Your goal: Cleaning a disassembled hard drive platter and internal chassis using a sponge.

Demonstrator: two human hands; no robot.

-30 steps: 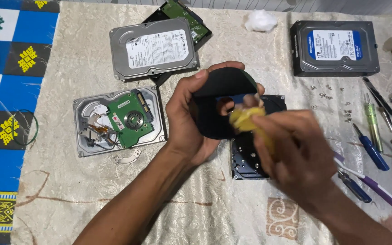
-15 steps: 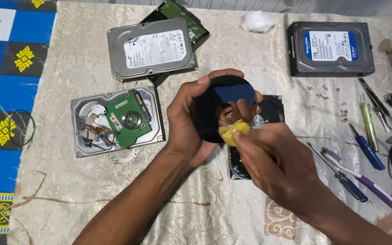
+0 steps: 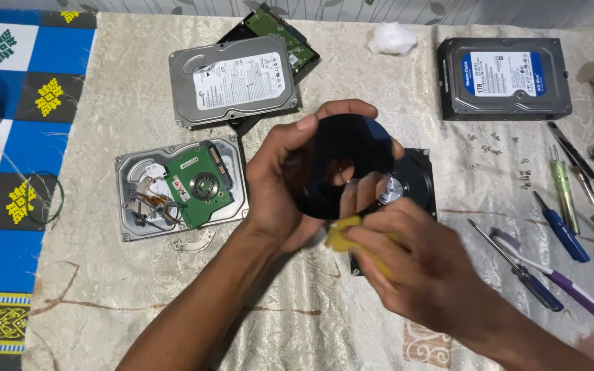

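My left hand holds a shiny dark disk platter upright by its rim, thumb over the top edge. My right hand pinches a small yellow cloth against the platter's lower edge. Behind the platter lies an opened black hard drive with its silver hub showing. Both hands hover above the cream cloth-covered table.
An open drive with a green circuit board lies left. A closed silver drive rests on another at the back. A black drive with a blue label sits back right. Screwdrivers, loose screws, tweezers and a white wad lie around.
My right hand with the yellow cloth has slid down from the platter's centre to its lower edge. The left hand keeps holding the platter in place.
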